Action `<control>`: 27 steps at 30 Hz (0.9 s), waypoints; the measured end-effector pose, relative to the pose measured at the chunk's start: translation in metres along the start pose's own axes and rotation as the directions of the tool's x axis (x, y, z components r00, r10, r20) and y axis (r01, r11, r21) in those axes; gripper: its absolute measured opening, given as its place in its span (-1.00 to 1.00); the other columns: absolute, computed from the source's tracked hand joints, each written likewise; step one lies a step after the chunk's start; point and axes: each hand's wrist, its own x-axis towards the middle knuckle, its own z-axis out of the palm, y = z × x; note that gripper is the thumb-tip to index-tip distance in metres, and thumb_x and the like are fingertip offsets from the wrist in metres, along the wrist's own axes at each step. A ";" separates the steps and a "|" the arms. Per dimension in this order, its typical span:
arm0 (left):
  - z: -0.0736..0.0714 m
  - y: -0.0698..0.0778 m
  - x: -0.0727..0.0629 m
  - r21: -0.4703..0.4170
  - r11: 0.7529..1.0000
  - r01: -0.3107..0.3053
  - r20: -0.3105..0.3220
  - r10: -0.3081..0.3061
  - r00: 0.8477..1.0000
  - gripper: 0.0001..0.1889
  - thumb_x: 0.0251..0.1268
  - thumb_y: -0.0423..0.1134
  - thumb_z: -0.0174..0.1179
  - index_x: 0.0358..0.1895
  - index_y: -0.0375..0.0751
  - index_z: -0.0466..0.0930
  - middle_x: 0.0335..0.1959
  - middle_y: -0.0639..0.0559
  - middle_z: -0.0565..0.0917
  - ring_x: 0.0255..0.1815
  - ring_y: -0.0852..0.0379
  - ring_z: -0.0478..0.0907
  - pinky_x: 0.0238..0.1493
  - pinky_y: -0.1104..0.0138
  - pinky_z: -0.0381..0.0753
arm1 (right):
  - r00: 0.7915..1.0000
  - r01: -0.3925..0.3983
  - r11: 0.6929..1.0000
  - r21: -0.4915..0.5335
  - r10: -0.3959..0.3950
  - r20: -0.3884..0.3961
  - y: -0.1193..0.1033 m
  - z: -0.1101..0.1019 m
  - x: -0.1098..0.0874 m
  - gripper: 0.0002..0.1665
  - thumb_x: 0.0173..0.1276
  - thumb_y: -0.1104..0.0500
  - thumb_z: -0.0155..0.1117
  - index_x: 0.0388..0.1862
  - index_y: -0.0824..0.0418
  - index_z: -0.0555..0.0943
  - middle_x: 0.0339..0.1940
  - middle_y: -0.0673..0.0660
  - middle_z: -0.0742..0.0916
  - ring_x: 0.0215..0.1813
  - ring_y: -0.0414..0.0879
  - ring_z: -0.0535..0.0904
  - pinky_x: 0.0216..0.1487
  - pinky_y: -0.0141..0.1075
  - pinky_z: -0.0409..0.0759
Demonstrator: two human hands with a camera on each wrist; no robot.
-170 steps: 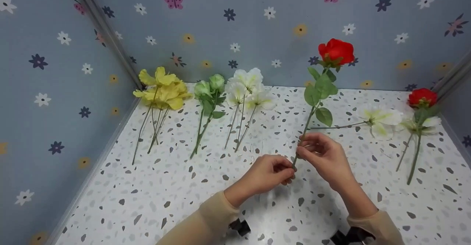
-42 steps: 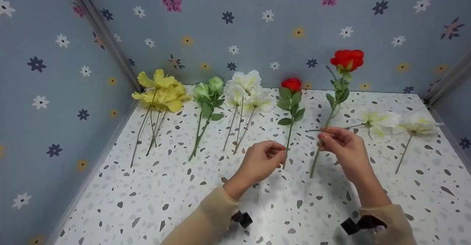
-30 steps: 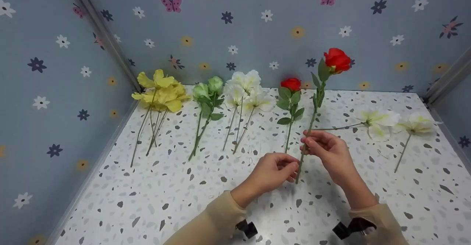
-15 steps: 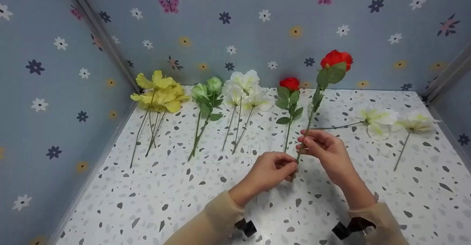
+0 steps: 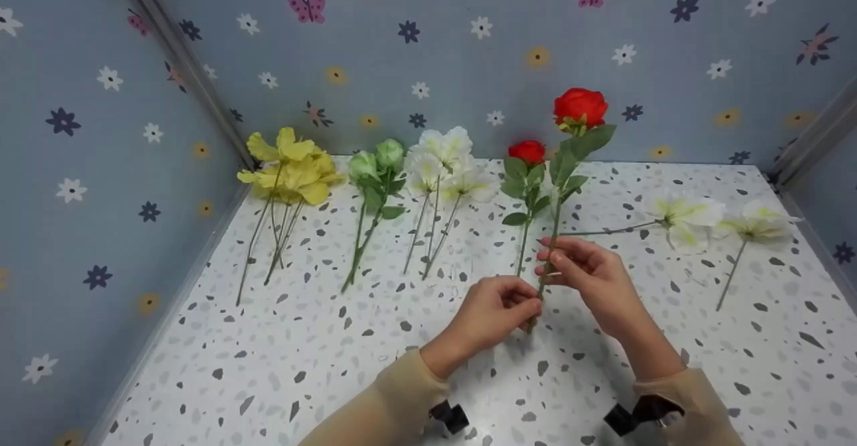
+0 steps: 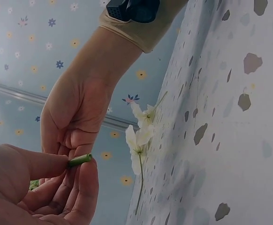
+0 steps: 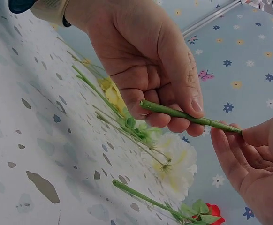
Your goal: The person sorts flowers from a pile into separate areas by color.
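In the head view a long-stemmed red rose stands nearly upright over the table, its head in front of the back wall. My left hand pinches the lower stem between thumb and fingers. Just above, my right hand grips the stem with thumb and fingertips. The cut end of the green stem pokes out of the left fingers in the left wrist view. In the right wrist view the stem runs from one hand to the other. A second red rose lies on the table behind, its lower stem hidden by my left hand.
Yellow flowers, two pale green roses and white flowers lie in a row to the left. Two more white flowers, one with its stem sideways and another, lie at right. Patterned walls enclose the speckled table.
The earlier held rose was laid beside the white flowers. The right hand brought this one from the right; the left hand took its lower stem. Lately its head swung left and turned.
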 end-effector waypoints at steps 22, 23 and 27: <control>-0.010 0.003 0.014 0.194 0.980 -0.029 -0.027 0.035 0.999 -0.94 0.48 -0.37 0.39 -0.12 -0.29 0.82 -0.34 0.09 0.82 -0.42 0.32 0.69 -0.31 0.42 0.73 | 0.998 -0.018 0.989 -0.146 0.009 -0.061 -0.002 -0.011 0.002 -0.54 0.63 0.27 0.37 0.37 0.48 0.60 0.02 0.27 0.80 -0.11 -0.04 0.83 -0.01 -0.19 0.83; -0.012 0.002 0.018 0.226 0.974 -0.033 -0.044 0.044 0.998 -0.94 0.48 -0.37 0.39 -0.13 -0.27 0.82 -0.32 0.08 0.83 -0.40 0.31 0.70 -0.29 0.42 0.74 | 0.998 -0.025 0.983 -0.179 0.013 -0.065 -0.002 -0.016 0.003 -0.53 0.63 0.23 0.38 0.38 0.45 0.61 0.03 0.29 0.80 -0.10 -0.04 0.83 -0.01 -0.20 0.83; -0.020 -0.002 0.031 0.368 0.929 -0.045 -0.105 0.090 0.990 -0.94 0.49 -0.35 0.39 -0.16 -0.27 0.81 -0.28 0.01 0.84 -0.31 0.24 0.74 -0.19 0.41 0.74 | 0.992 -0.074 0.943 -0.324 0.036 -0.121 -0.005 -0.040 0.004 -0.50 0.64 0.09 0.40 0.37 0.36 0.64 0.04 0.28 0.78 -0.08 -0.11 0.82 0.00 -0.26 0.82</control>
